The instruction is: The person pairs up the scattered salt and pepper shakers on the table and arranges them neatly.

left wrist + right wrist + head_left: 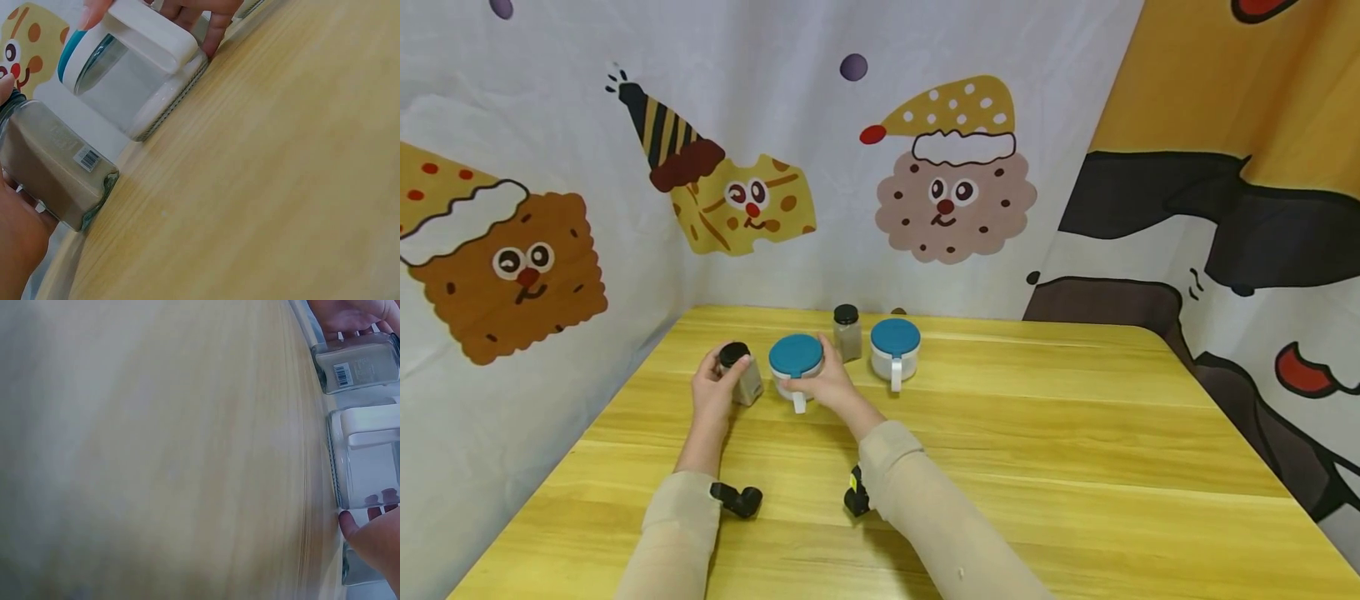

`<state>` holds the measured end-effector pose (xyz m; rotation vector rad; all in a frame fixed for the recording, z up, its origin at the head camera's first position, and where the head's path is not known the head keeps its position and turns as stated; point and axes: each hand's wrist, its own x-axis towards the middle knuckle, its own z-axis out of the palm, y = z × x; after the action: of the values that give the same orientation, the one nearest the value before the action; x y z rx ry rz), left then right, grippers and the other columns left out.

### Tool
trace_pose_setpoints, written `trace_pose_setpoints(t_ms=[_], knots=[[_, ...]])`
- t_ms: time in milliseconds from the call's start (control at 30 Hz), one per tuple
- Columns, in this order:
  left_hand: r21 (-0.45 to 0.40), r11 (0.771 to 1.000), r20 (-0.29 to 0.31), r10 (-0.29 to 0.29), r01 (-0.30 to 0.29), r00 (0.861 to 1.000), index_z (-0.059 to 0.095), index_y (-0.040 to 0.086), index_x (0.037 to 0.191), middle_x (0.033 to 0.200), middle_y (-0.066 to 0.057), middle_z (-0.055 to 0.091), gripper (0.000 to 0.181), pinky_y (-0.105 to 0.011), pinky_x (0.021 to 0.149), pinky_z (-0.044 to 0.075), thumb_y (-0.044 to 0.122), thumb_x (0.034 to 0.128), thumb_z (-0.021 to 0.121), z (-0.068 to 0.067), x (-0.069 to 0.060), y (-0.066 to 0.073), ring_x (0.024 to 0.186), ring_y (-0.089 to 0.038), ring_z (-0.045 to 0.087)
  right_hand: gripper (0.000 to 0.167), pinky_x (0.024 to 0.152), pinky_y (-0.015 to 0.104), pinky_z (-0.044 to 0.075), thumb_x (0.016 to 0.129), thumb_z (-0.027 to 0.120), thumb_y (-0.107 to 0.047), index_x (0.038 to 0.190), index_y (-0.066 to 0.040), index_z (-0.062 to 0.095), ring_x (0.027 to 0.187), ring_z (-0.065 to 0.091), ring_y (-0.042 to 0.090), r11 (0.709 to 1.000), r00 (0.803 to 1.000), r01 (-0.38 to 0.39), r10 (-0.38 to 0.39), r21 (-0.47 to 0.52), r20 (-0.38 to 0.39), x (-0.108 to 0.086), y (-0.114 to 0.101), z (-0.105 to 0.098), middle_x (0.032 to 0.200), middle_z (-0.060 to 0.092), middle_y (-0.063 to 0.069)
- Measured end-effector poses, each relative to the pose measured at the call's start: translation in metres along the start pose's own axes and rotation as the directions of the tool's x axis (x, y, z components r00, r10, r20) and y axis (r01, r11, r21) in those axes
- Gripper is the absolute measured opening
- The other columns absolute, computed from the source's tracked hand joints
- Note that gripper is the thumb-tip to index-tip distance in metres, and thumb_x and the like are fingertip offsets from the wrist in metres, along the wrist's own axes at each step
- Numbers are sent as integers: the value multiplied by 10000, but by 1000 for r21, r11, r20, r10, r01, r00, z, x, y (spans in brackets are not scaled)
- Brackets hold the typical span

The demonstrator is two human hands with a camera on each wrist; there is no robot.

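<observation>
My left hand (712, 392) grips a square glass spice jar (748, 387) with a black lid, filled with brownish powder. In the left wrist view the jar (53, 162) shows a small barcode label, and its base is at the tabletop. Just to the right, my right hand (833, 382) holds a clear seasoning canister (795, 356) with a blue lid and a white handle facing me. The right wrist view shows fingers around the far side of the canister (369, 469). A narrow gap separates the jar from the canister.
Behind my right hand stands a second black-lidded jar (847, 337). Beside it is another blue-lidded canister (895, 340), its handle also toward me. The wooden table (1075, 433) meets a cartoon-printed cloth (842, 183) at the back and left.
</observation>
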<state>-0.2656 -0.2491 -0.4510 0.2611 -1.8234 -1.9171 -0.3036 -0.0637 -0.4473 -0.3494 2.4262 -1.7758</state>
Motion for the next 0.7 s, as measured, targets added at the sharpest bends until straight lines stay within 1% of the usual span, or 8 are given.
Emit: trace_pose_setpoints(t_ms=[100,200,300,433,500,700], knots=[[12,1000,-5,5,-5,1000,581,52,1289,1129,46,593,487,-282,920,400,214,859,743,0,0,0,1062,-126,516,1078,1011,524,344,709,865,-269,1539,-261,178,1338,319,316,1000,1000,-2,2,4,5,-1,0,0,1526,246,86],[17,1000,-6,7,-6,1000,569,32,1297,1127,51,589,494,-271,915,399,205,865,736,1,0,0,1057,-123,516,1082,1009,528,344,703,869,-262,1541,-248,184,1333,319,325,1000,1000,-10,10,5,7,-1,-1,-1,1522,243,96],[12,1000,-4,0,0,1000,548,8,1310,1122,53,588,512,-267,916,397,195,870,730,0,0,0,1051,-121,518,1074,1011,527,343,697,875,-260,1535,-240,204,1326,324,328,1000,1000,-20,19,15,10,-2,-2,-1,1512,248,101],[2,1000,5,-16,16,1000,550,22,1319,1108,77,585,504,-260,918,393,179,873,724,-1,0,2,1049,-106,515,1050,1017,520,334,692,879,-251,1519,-252,232,1315,335,326,999,1000,-25,24,37,14,-2,-3,-1,1494,268,102],[-1,1000,13,-19,19,1000,556,25,1318,1096,90,583,488,-257,913,397,162,878,718,-1,-2,6,1044,-104,516,1042,1027,515,324,696,876,-240,1515,-254,232,1316,337,320,998,1000,-23,22,56,19,-2,-3,0,1489,283,98],[1,1000,35,-19,19,999,541,-12,1318,1071,95,582,492,-251,899,402,142,882,709,1,-14,26,1027,-100,519,1023,1041,504,309,711,864,-193,1510,-260,228,1315,361,302,991,999,-30,24,134,47,-2,-1,-1,1476,346,98]])
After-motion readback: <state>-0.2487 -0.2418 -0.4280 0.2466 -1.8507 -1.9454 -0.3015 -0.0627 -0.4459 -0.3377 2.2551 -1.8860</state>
